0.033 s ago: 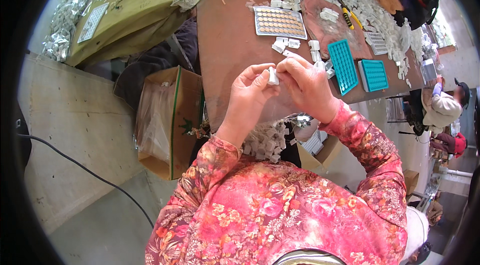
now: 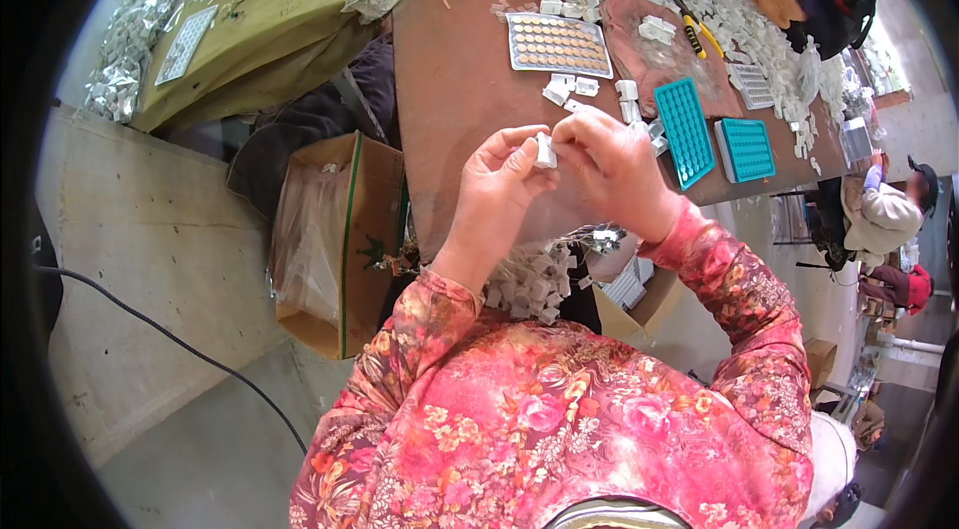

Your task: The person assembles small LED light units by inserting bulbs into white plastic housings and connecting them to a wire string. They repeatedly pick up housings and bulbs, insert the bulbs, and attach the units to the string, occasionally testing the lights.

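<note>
- Block [image 2: 545, 151], white: prob. light, stiff, maybe slick; grip sides.
- L hand [image 2: 502, 173]: pinching it.
- R hand [image 2: 617, 166]: fingertips hidden, can't tell if gripping.

1 black cable [image 2: 188, 350], left | cardboard box [image 2: 380, 204] holding clear plastic [image 2: 312, 244] | co-worker [image 2: 886, 217] in dark hat [image 2: 928, 191]

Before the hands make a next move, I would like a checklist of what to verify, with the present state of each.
1. White piece gripped by the left hand: ok, between thumb and fingers.
2. Right hand close to that piece: ok.
3. Right fingertips' exact grip: cannot tell, partly hidden.
4. Tray of round tan pieces flat on the table: ok.
5. Loose parts kept away from that tray: not ok, white pieces lie close beside it.
</note>
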The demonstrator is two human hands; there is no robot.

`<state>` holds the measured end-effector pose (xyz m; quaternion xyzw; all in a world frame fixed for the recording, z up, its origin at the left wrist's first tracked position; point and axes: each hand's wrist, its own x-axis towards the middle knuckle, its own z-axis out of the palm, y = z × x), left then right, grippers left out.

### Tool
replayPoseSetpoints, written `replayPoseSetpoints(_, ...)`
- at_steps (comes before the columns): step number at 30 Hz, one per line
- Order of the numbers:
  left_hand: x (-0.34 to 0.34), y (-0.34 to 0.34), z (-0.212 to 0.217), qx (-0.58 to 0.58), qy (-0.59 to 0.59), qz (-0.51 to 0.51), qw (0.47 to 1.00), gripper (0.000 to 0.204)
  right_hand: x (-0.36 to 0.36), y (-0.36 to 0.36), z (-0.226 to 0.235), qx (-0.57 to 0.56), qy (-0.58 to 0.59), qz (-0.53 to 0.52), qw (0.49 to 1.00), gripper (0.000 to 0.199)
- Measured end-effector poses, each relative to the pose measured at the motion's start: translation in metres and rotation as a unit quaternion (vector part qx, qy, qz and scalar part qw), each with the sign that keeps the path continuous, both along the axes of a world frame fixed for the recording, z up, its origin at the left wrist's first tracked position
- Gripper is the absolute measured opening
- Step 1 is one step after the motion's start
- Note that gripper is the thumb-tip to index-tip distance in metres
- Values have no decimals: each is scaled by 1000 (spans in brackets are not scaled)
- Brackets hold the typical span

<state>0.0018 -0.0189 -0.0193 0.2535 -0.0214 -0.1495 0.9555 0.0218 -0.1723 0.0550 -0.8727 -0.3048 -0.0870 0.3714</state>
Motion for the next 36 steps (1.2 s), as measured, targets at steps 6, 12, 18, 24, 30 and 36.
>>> replayPoseSetpoints(6,-1,1,-3,-5,-15,35,999,24,54,-25,-10,-233,-110,-94,962,21)
replayPoseSetpoints(12,-18,10,15,93,-115,49,988,23,62,-28,-44,-222,-149,-78,960,17)
replayPoseSetpoints(18,-54,26,40,298,-296,32,907,24,47,-40,-18,-84,-56,-96,990,23)
replayPoseSetpoints(24,-79,58,53,474,-433,-36,765,28,12,-41,11,53,74,-96,991,17)
replayPoseSetpoints(30,-67,43,62,229,-81,-38,969,20,-38,-30,56,-15,1,189,982,10)
replayPoseSetpoints(36,-63,29,59,170,-45,-127,976,10,-58,-22,56,33,-77,133,988,9)
